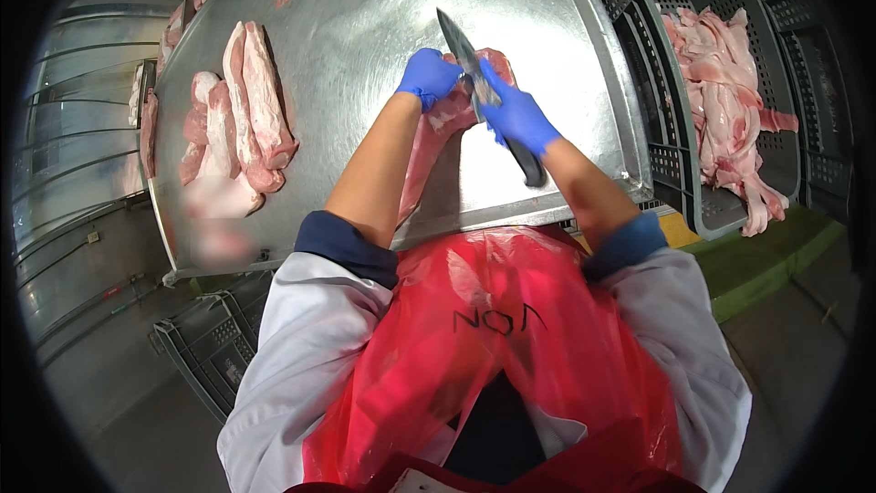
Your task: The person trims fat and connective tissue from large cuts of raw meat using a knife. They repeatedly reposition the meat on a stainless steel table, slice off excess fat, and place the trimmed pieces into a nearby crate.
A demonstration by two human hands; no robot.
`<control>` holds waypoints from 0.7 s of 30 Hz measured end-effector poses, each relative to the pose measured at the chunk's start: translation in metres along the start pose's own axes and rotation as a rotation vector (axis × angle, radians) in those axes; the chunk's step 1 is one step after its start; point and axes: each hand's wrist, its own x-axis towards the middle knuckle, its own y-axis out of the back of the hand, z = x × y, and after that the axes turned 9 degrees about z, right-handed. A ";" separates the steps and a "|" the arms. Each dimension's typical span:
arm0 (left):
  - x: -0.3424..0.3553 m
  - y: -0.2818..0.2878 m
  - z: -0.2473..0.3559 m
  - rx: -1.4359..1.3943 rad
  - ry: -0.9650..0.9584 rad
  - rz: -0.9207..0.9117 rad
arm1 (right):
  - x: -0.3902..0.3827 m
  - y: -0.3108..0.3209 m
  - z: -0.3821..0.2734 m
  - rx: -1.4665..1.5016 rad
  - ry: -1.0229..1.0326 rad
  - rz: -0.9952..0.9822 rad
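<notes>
Blue-gloved, my right hand [518, 117] is closed round a knife, whose dark blade [458, 41] points away and to the left. The butt of its black handle [526, 164] sticks out below the hand. Under the blade lies a long strip of raw meat [429, 146], stretching from the middle of the metal table [356, 0] toward its near edge. My left hand [429, 76], also in a blue glove, is closed at the far part of this strip, beside the blade. Its fingertips are partly hidden.
Several pale, fatty meat strips [260, 100] lie on the table's left side. To the right stands a grey perforated crate [680, 173] holding a heap of trimmed pieces [725, 91]. Another dark crate [205, 347] sits below the table at the left.
</notes>
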 end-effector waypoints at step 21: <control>0.063 0.056 0.007 0.018 -0.061 -0.093 | 0.034 -0.036 -0.005 0.076 0.042 -0.166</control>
